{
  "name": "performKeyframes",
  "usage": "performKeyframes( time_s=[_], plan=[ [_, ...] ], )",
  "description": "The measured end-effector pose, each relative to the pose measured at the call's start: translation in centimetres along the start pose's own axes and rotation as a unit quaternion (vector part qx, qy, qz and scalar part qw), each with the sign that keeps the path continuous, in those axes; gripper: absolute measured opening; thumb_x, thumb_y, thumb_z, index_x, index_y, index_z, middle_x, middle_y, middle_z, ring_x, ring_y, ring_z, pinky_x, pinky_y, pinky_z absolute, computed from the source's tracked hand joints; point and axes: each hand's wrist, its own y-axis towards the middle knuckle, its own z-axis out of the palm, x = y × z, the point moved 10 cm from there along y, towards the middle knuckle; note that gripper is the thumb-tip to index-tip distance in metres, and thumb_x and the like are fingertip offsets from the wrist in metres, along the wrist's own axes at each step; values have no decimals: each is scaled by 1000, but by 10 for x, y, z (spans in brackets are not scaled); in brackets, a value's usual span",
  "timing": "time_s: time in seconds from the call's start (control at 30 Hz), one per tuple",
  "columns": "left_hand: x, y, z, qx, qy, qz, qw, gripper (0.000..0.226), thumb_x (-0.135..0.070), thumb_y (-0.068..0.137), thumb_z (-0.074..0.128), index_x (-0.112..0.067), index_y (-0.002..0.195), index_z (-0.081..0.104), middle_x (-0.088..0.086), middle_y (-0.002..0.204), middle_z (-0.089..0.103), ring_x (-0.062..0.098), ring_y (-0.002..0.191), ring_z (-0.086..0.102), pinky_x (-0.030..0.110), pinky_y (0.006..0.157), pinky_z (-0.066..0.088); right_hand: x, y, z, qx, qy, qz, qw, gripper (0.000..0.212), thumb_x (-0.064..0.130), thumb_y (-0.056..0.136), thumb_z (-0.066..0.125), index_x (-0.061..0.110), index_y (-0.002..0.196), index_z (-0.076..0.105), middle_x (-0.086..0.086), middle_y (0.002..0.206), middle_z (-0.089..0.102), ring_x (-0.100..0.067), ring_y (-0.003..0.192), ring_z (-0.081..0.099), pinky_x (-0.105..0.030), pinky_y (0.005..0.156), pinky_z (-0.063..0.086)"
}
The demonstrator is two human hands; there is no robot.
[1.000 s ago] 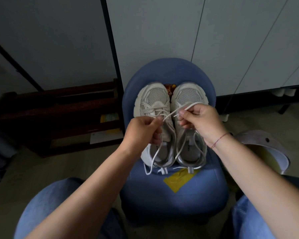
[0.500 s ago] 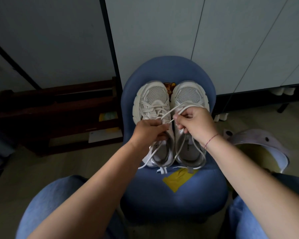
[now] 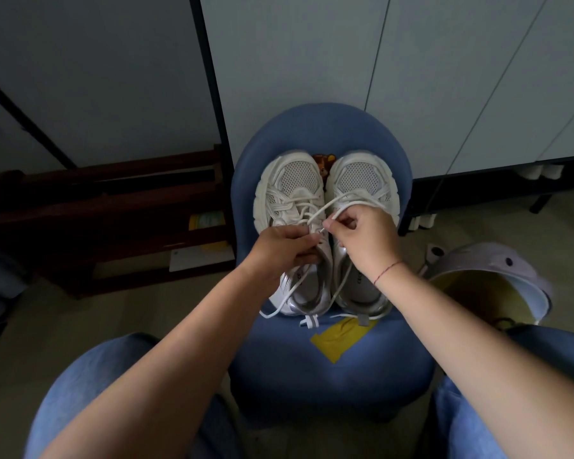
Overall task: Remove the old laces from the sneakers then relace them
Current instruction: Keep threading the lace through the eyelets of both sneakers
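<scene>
I see two white sneakers side by side on a blue chair (image 3: pixel 328 369), toes pointing far. Both hands meet over the middle of the pair. The left hand (image 3: pixel 284 250) is curled tight on the lace (image 3: pixel 362 202) above the left sneaker (image 3: pixel 292 190), and a loose tail trails toward the near heel. The right hand (image 3: pixel 365 240) pinches a loop of the same lace between thumb and fingers, above the right sneaker (image 3: pixel 362 178). A yellow patch (image 3: pixel 342 336) lies on the seat, near the heels.
</scene>
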Motion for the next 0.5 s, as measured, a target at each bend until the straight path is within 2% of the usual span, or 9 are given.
performKeyframes(
  time_s=[0.13, 0.27, 0.33, 0.4, 0.5],
  plan=[
    [0, -1, 1, 11, -7, 0, 1000, 14, -2, 93, 62, -6, 82, 70, 3, 69, 72, 10, 63, 69, 19, 65, 58, 3, 0, 7, 48, -50, -2, 998, 15, 26, 83, 71, 12, 78, 72, 3, 66, 59, -14, 65, 55, -24, 58, 34],
    [-2, -2, 1, 20, 7, -4, 1000, 20, -1, 99, 51, -3, 92, 69, 11, 79, 71, 17, 69, 69, 21, 66, 59, 0, 5, 10, 109, -28, 13, 994, 18, 26, 84, 70, 8, 81, 71, -3, 69, 65, -14, 63, 57, -26, 59, 42],
    [-3, -2, 2, 25, 28, -2, 999, 26, 3, 100, 44, -3, 94, 68, 13, 79, 70, 15, 66, 69, 20, 65, 59, -6, 7, 10, 130, 49, 44, 989, 14, 19, 88, 65, 9, 79, 67, -3, 67, 66, -10, 55, 57, -25, 53, 43],
    [-4, -2, 4, 31, 57, 9, 998, 28, 2, 101, 42, -8, 93, 67, 12, 80, 69, 11, 64, 70, 19, 66, 59, -13, 7, 10, 126, 111, 75, 983, 16, 11, 90, 62, 13, 75, 62, 0, 65, 65, -4, 47, 55, -22, 46, 40],
    [-4, 0, 5, 43, 101, 27, 994, 22, -3, 102, 46, -9, 98, 67, 10, 83, 71, 10, 69, 70, 19, 69, 58, -15, 9, 10, 100, 78, 62, 990, 15, 14, 86, 68, 14, 72, 64, -1, 61, 65, -5, 46, 54, -22, 51, 42]
  ],
)
